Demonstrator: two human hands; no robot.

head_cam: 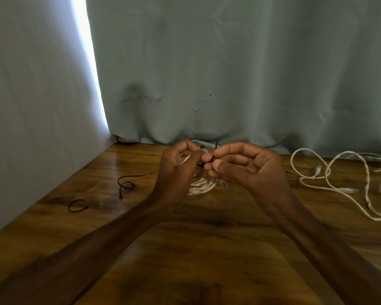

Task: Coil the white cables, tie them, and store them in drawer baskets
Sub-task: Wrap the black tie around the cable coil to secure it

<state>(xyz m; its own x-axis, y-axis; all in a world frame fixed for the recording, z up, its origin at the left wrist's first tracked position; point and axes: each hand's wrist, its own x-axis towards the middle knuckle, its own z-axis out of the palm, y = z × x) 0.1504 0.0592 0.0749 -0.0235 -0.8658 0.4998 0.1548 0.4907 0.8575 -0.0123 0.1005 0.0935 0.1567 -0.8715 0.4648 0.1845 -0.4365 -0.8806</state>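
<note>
A coiled white cable point(200, 186) hangs between my two hands above the wooden table point(207, 249), mostly hidden behind them. My left hand point(179, 170) grips the coil, fingers curled round it. My right hand point(242, 167) pinches a thin black zip tie point(201, 164) against the coil; the tie's tail sticks up near the fingertips. A clear plug point(223, 184) dangles under my right hand. No drawer basket is in view.
Two loose black zip ties lie on the table at left, one point(125, 184) looped, one point(77, 205) curled. An uncoiled white cable point(339, 183) sprawls at the right. A grey curtain point(229, 73) hangs behind the table; a wall stands at left.
</note>
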